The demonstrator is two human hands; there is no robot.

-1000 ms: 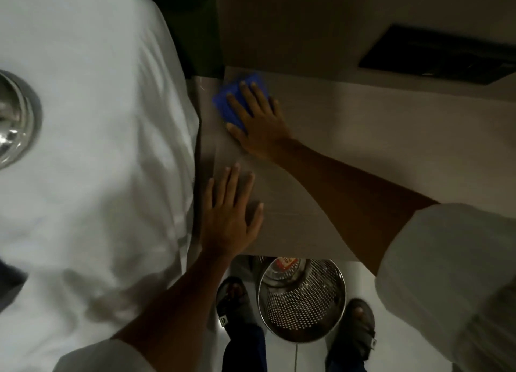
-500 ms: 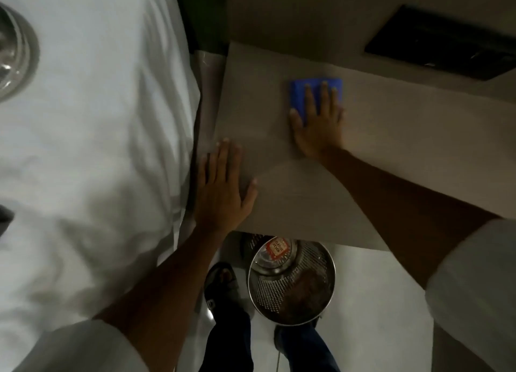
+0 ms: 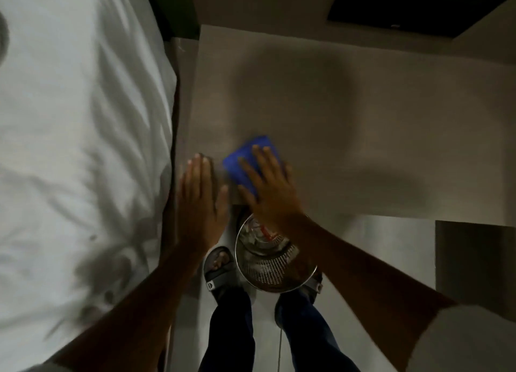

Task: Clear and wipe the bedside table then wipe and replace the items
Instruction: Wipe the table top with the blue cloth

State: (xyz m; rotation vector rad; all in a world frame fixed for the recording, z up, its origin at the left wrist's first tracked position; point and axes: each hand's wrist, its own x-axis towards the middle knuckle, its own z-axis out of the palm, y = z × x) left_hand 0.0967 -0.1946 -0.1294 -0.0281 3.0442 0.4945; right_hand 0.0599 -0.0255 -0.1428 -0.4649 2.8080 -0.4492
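White bed sheet (image 3: 78, 148) at left; perforated metal bin (image 3: 275, 262) on floor; dark wall panel (image 3: 413, 6).

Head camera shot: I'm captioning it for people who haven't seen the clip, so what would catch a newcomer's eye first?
The bright blue cloth stands out, pressed flat under the right hand near the bedside table front-left corner. The left hand lies flat beside it at the table's left edge. Below, a perforated metal bin stands on the floor by the person's feet.

Dim, warm light is falling from above, throwing a broad soft shadow across the bedside table (image 3: 335, 115), while both hands are smearing with motion blur and the wide lens is bending the bed (image 3: 69, 148) edge.
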